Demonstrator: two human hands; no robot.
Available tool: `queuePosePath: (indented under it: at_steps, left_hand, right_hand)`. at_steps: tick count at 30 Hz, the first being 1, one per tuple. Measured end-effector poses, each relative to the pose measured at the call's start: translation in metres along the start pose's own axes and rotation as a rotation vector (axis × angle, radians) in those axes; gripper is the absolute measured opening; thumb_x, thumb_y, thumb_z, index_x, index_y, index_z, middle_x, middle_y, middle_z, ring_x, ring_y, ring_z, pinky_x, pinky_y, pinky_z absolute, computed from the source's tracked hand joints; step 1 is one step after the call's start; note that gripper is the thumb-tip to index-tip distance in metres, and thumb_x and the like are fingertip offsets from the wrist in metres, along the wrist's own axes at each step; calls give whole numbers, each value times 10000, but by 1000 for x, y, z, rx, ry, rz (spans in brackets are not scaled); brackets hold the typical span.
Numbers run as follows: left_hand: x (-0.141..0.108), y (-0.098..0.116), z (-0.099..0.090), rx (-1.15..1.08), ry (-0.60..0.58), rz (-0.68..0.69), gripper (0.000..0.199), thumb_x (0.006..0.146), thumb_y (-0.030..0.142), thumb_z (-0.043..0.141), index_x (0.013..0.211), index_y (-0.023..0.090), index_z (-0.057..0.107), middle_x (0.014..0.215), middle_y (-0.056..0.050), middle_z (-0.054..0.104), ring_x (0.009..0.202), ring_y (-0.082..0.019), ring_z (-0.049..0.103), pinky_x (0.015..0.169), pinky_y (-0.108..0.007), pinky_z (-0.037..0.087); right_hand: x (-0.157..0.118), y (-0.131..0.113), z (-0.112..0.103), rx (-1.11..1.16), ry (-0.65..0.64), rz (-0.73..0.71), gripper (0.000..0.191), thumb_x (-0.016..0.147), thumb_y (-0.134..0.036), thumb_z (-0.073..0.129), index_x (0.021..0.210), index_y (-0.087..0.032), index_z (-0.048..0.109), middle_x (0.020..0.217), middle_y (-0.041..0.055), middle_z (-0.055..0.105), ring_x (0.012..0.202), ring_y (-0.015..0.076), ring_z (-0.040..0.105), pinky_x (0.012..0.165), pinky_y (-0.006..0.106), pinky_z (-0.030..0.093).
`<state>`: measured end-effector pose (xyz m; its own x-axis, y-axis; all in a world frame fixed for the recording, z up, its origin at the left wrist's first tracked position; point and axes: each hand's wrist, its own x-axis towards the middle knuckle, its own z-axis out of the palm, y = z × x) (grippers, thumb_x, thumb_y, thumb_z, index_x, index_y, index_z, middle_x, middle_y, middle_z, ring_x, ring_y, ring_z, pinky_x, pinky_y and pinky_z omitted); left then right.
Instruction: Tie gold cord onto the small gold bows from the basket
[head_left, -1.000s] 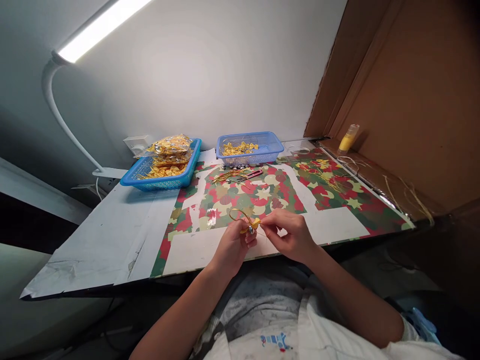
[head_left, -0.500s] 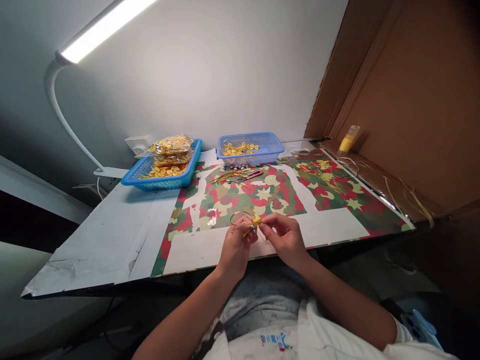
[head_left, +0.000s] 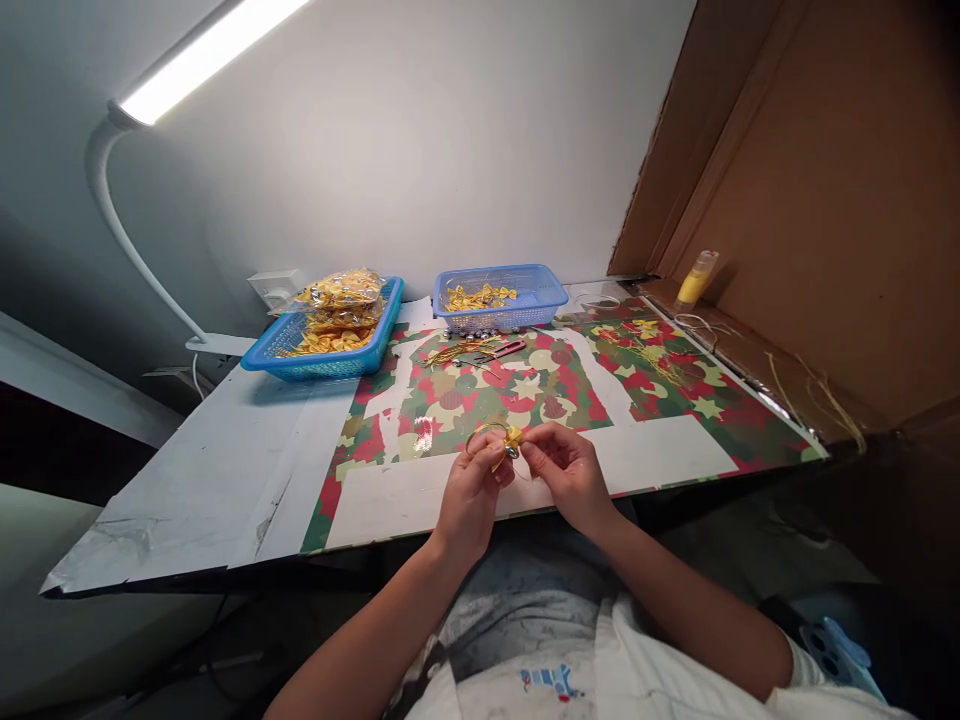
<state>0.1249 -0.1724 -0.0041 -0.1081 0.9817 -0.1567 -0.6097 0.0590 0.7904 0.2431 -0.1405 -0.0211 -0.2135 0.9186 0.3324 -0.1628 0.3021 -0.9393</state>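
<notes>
Over the white strip near the table's front edge, my left hand pinches a small yellow ribbon bow by its left side. A shiny silver bell sits at the middle of the bow. A thin gold cord loops up above my left fingers. My right hand is closed at the bow's right side, thumb and forefinger pressed together on its edge. Between the hands a fine thread hangs below the bow. What lies inside the curled fingers of both hands is hidden.
A blue basket at the left holds yellow bows and filled bags. Another blue basket holds gold bows. Pink-handled thread snips, gold cords and silver bells lie before it. A yellow-filled bottle and lamp stand at the sides.
The bow and bell have turned slightly in my fingers, and the gold cord loop has tilted lower. Both hands stay in nearly the same place.
</notes>
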Motion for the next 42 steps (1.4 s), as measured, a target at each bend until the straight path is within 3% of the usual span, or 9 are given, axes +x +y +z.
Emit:
queuePosePath:
  at_steps: [13, 26, 34, 42]
  left_hand:
    - [2, -3, -6, 91, -78, 32, 253, 675, 349, 762, 660, 160, 595, 680, 28, 439, 589, -76, 325, 554, -204, 304]
    - [6, -10, -14, 381, -84, 325, 244, 814, 410, 649, 720, 185, 636, 715, 10, 509, 644, -107, 401, 640, -235, 360]
    - [6, -12, -14, 324, -66, 294, 236, 806, 408, 660, 725, 186, 646, 722, 10, 526, 654, -105, 414, 623, -223, 363]
    - [9, -12, -17, 276, -28, 227, 243, 767, 381, 694, 673, 173, 611, 684, 19, 457, 624, -95, 342, 585, -214, 323]
  right_hand:
    - [-1, 4, 0, 33, 3, 51, 232, 841, -400, 613, 756, -190, 565, 597, -37, 514, 518, 82, 434, 500, 216, 377]
    - [-5, 10, 6, -88, 32, 38, 181, 889, -357, 538, 812, -194, 530, 607, -47, 473, 551, 90, 424, 524, 220, 349]
    - [-6, 9, 7, -122, 30, 22, 177, 901, -349, 511, 813, -196, 516, 607, -47, 488, 538, 91, 436, 523, 222, 354]
    - [1, 5, 1, -287, 20, -70, 146, 879, -291, 555, 777, -190, 585, 713, -5, 612, 695, 129, 566, 682, 255, 435]
